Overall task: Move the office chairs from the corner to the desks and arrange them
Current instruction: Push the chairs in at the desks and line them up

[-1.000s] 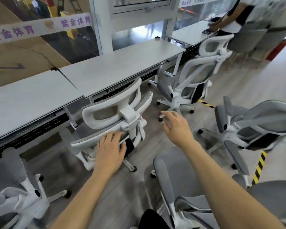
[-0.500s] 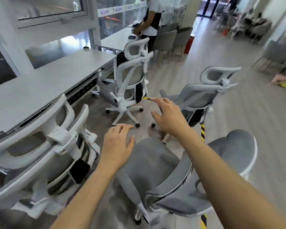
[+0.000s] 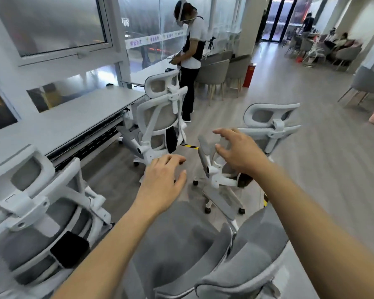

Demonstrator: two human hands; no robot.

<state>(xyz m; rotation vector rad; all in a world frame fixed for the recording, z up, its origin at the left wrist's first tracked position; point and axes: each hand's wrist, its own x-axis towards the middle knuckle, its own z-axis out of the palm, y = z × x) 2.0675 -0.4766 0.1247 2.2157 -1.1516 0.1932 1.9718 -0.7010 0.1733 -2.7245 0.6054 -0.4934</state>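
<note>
With the left hand (image 3: 163, 182) and right hand (image 3: 240, 152) both spread in the air, gripping nothing, the near chair (image 3: 181, 244) below them stands on the floor (image 3: 311, 169) apart from the desk (image 3: 73, 117) edge, and a careless shove could roll it into the far chair (image 3: 274, 126).

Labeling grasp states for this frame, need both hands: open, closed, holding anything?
Left hand: open, fingers relaxed, holding nothing.
Right hand: open, fingers spread toward the office chair, holding nothing.
</note>
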